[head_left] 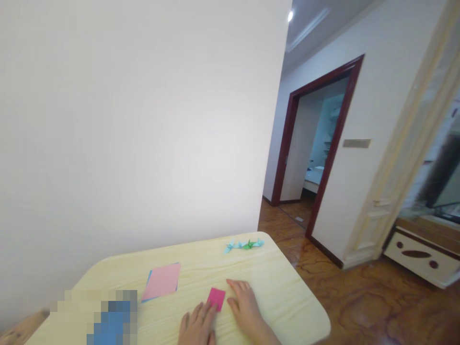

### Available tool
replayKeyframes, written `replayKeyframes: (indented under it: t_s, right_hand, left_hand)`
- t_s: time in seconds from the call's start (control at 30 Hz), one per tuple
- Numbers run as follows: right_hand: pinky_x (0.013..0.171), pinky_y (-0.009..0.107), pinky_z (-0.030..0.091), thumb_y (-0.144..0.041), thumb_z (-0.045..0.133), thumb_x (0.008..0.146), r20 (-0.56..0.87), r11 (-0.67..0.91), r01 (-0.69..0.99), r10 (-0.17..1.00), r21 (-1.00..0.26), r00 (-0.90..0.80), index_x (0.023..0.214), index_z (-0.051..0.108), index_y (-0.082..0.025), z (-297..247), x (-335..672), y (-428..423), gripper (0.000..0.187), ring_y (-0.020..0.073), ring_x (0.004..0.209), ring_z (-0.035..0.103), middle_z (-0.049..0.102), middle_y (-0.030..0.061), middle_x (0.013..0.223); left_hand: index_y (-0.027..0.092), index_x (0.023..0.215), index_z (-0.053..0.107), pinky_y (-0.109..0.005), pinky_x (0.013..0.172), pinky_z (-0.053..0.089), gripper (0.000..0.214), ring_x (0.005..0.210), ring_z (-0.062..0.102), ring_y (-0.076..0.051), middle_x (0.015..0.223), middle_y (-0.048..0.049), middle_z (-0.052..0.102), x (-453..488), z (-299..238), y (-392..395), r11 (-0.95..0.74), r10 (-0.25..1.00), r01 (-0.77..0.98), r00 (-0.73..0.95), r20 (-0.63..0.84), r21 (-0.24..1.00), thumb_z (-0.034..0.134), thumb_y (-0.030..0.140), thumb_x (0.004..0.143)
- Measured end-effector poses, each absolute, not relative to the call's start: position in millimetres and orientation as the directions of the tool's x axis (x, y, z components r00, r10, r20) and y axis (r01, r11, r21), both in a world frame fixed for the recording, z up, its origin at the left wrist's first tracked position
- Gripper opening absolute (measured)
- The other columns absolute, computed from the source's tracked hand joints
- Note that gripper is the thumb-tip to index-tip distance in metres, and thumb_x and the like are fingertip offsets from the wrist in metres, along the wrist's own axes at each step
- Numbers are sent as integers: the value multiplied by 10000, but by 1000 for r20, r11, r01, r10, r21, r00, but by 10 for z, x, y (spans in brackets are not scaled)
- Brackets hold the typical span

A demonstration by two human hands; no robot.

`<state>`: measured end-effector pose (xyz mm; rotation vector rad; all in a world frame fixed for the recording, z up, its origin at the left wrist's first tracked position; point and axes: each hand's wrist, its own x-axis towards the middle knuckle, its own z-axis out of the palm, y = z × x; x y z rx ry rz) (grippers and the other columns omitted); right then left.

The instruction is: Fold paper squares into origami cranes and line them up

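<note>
A small folded magenta paper [216,298] lies on the pale wooden table [280,287] near its front edge. My left hand [197,326] rests flat on the table with its fingertips touching the paper's lower left corner, fingers stretched out. Just right of the paper, my right hand [244,306] lies flat, fingers extended, thumb next to the paper's right edge. Neither hand grips anything.
A stack of pink and blue paper sheets [161,281] lies left of centre. Small folded paper figures in light blue and green [244,245] sit at the table's far edge by the white wall. A blurred-out blue patch [108,321] is at the front left. Wooden floor and a doorway [316,158] lie to the right.
</note>
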<state>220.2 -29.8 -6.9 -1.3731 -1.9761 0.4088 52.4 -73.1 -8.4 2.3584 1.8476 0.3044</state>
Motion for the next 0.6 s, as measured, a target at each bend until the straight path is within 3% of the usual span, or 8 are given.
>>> replayKeyframes:
  t_s: [0.13,0.23,0.43,0.6]
  right_hand:
    - [895,316,326,-127,520,730,340,420,701,903,-576,-262,1074,567,-266,-7,2171,-434,374,213,989,472,583,31,1020]
    - [883,304,319,-128,522,743,344,421,710,902,-565,-261,1040,584,-277,21,2159,-456,338,199,972,468,580,21,996]
    - [875,299,314,-129,520,751,373,425,700,897,-573,-239,987,596,-247,-7,2158,-443,275,192,955,469,584,19,968]
    - [875,302,325,-124,540,724,380,411,685,902,-602,-206,943,604,-236,-62,2148,-422,255,198,944,480,595,19,947]
  left_hand:
    - [220,1134,560,-378,915,349,460,1092,503,-218,1160,-59,609,447,-120,-641,-201,976,910,153,157,362,454,135,695]
    - [186,1030,606,-320,882,363,350,996,536,-196,1055,-63,630,440,-47,-544,-268,961,832,191,202,485,474,133,710]
    - [218,795,662,-251,715,391,172,792,558,-169,803,-7,618,472,132,-401,-338,941,802,272,202,493,500,209,740]
    - [233,670,664,-227,676,388,220,743,560,-155,729,14,603,430,144,-321,-376,927,789,319,199,486,482,285,781]
